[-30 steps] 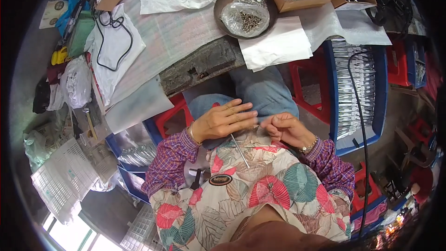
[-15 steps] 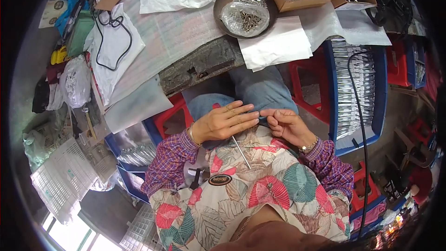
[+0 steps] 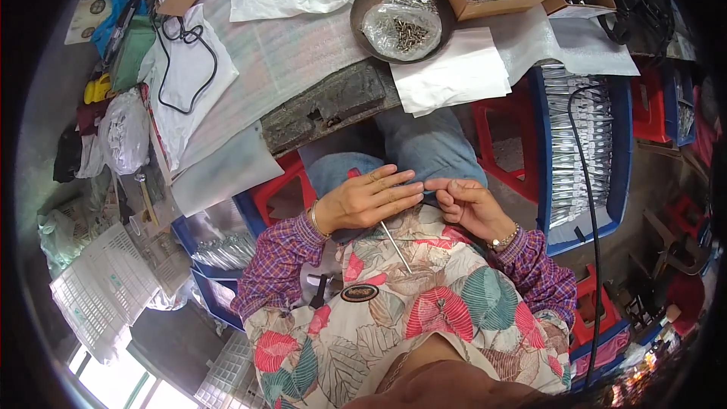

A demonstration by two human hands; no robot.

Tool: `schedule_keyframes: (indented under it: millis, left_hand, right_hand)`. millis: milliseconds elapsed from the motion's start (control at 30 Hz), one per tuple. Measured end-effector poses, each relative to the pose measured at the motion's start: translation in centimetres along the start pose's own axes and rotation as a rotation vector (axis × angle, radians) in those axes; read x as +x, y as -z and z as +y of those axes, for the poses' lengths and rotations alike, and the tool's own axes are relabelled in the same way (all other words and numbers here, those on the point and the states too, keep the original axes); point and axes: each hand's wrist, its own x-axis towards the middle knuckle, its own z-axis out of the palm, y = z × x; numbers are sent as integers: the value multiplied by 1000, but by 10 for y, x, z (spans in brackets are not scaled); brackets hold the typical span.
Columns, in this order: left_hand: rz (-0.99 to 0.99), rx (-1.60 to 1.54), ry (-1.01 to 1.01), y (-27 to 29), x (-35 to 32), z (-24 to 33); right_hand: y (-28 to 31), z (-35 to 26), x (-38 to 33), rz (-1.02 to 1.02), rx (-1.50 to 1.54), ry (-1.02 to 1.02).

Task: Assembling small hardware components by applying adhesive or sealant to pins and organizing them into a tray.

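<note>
Over my lap, my left hand (image 3: 365, 198) has its fingers stretched toward the right, with a screwdriver caught under its palm. The red handle end of the screwdriver (image 3: 354, 173) peeks out above the knuckles, and its thin metal shaft (image 3: 396, 248) slants down toward my flowered apron (image 3: 439, 310). My right hand (image 3: 473, 208) meets the left fingertips with its index finger, while its other fingers are curled in. Anything small between the fingertips is hidden or too tiny to make out.
Ahead stands a covered workbench (image 3: 303, 53) with a dark round pan (image 3: 363, 34) of small screws in plastic. White sheets (image 3: 450, 79) lie beside it, near a cardboard box (image 3: 500, 6) of metal parts. A blue crate (image 3: 622, 151) of metal pieces and red stools (image 3: 507, 151) flank me.
</note>
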Motion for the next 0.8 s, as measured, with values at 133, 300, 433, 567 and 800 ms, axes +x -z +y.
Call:
schedule_keyframes:
  millis: [133,300,433,567,800]
  left_hand:
    - [-5,-6,2,-2,-2,-3]
    - [-3,-5,2,0,1,-4]
    - [2,18,-14,0,-3,-5]
    - [44,-63,53,6,6,-6]
    - [595,-552,406,19,34,1]
  right_hand:
    - [2,0,4,9,20,-4]
    - [-2,-3,3,18,-13,-7]
    - [-10,-7,2,-31,-60,-2]
    - [1,-6,-1,-129,-68,-4]
    - [-34,0,20,-83,-522,141]
